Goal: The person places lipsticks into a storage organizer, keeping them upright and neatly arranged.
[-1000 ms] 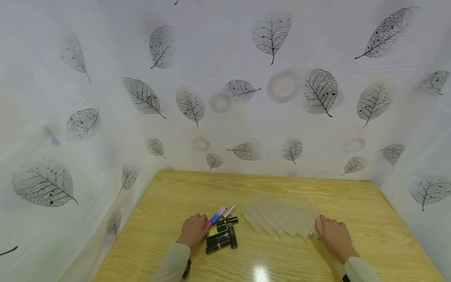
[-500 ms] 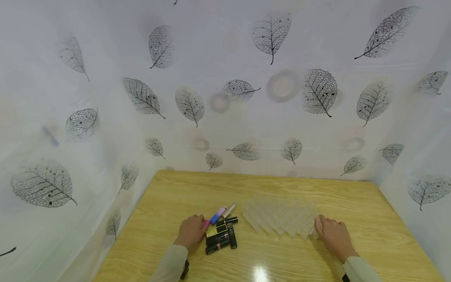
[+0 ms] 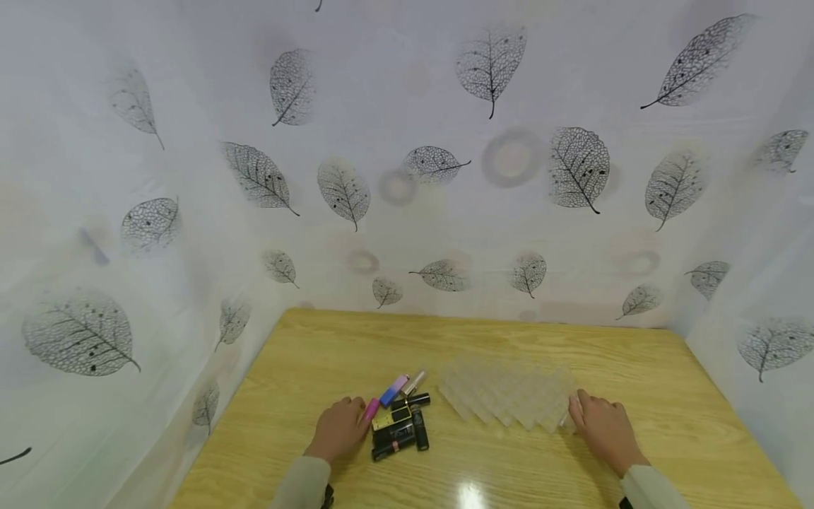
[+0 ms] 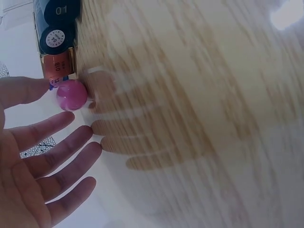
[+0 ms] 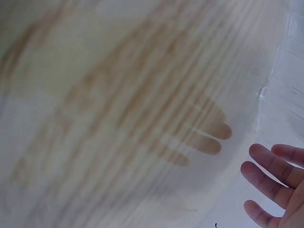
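Observation:
In the head view my left hand [image 3: 341,426] lies at the left of a group of cosmetics tubes, beside a pink tube [image 3: 371,410]. The left wrist view shows its fingers extended and spread, with the round pink end [image 4: 71,95] between thumb and forefinger and small gaps around it. My right hand [image 3: 604,428] rests at the right end of a clear plastic organizer [image 3: 502,392] with a zigzag outline; its thumb and forefinger are at that end. In the right wrist view the visible fingers of my right hand [image 5: 280,183] are fairly straight; the thumb is out of sight.
Next to the pink tube lie a blue-purple tube [image 3: 394,389], a clear-capped tube [image 3: 414,382], a yellow-and-black item [image 3: 391,417] and several black tubes [image 3: 420,430]. All rest on a wood-grain table [image 3: 509,474]. A leaf-patterned sheet [image 3: 445,212] stands behind and at the sides.
My left hand has drawn back slightly to the left and toward me, so more of the pink tube shows. The pink tube now lies below the blue-purple one. My right hand has stayed put.

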Demonstrator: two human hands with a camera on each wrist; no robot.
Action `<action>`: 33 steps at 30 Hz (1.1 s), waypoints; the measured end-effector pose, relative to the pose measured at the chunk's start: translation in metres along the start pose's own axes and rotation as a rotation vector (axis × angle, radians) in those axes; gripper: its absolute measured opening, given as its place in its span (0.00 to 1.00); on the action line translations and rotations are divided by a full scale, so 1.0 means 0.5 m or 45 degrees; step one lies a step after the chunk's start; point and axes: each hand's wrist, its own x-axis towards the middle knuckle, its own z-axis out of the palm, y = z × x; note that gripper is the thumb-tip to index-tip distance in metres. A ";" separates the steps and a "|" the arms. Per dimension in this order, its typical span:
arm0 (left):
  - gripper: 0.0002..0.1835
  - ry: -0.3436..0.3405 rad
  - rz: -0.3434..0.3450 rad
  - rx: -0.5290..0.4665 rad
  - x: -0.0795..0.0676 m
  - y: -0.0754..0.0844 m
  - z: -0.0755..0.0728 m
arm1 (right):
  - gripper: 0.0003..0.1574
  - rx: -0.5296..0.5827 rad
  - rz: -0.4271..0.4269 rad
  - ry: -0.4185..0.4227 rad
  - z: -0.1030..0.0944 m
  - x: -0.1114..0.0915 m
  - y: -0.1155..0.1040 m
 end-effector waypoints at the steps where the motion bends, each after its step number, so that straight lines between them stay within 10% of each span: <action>1: 0.15 -0.001 0.008 0.005 -0.001 0.001 -0.001 | 0.22 0.001 -0.001 -0.002 -0.001 0.000 0.000; 33: 0.10 -0.034 -0.035 -0.009 0.016 0.002 0.004 | 0.22 -0.004 -0.007 -0.036 0.000 0.000 0.003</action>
